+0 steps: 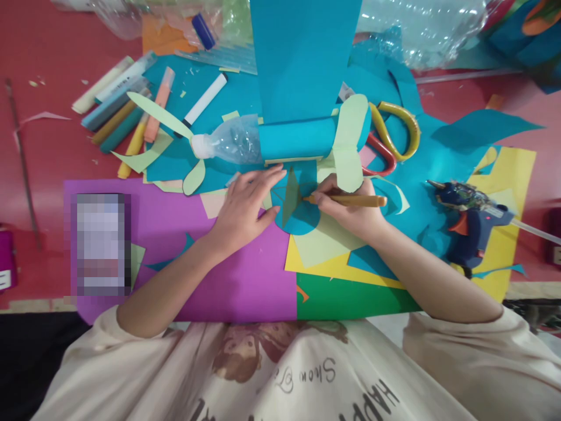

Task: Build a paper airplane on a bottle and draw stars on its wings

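In the head view: pinching an orange-brown marker (pixel 359 201) in the right hand (pixel 350 210), partly covered by a pale green paper fin (pixel 349 166); aiming at a rounded blue paper piece (pixel 305 220) just below the wrapped bottle (pixel 239 140), cannot tell if touching. Resting the left hand (pixel 248 199), loosely spread, by that piece's left edge. Cannot make out the blades of the scissors (pixel 412 137), nor read the pixelated phone (pixel 100 242).

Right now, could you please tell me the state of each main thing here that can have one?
Left hand: open, fingers slightly spread
Right hand: closed around the orange marker
Orange marker: uncapped, tip at the blue cut-out
Blue cut-out: partly darkened
Bottle: on its side, capped
Scissors: handles apart, blades hidden
Glue gun: on its side, glue stick inserted
Phone: screen up, contents blurred
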Demonstrator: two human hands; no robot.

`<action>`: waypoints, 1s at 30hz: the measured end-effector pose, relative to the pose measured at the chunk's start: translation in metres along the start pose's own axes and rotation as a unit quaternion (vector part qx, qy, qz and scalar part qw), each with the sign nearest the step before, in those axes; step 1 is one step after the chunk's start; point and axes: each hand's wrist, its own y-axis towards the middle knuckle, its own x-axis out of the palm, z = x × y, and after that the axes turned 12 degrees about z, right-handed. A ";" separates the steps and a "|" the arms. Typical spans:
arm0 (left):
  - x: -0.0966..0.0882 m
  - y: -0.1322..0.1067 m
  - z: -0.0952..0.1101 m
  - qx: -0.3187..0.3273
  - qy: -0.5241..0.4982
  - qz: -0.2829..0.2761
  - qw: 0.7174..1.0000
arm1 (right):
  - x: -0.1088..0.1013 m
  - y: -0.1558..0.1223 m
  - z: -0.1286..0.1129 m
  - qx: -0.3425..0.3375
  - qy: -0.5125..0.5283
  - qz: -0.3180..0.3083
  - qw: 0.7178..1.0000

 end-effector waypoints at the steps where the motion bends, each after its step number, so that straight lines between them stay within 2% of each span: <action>1: 0.000 0.000 0.000 0.001 -0.001 0.001 1.000 | 0.000 0.000 0.000 0.002 0.002 0.002 1.000; 17: 0.000 0.000 0.000 0.001 -0.002 -0.001 1.000 | -0.003 0.000 0.000 -0.015 0.002 -0.019 1.000; 23: 0.000 -0.001 -0.001 0.006 -0.003 0.000 1.000 | -0.005 0.000 0.001 -0.066 0.066 0.040 0.995; 26: 0.000 -0.001 0.000 0.008 -0.004 0.004 1.000 | -0.005 -0.001 -0.002 -0.075 0.057 0.014 0.995; 30: 0.000 -0.001 -0.001 0.016 -0.005 0.005 1.000 | -0.008 -0.001 -0.004 -0.096 0.045 -0.056 0.993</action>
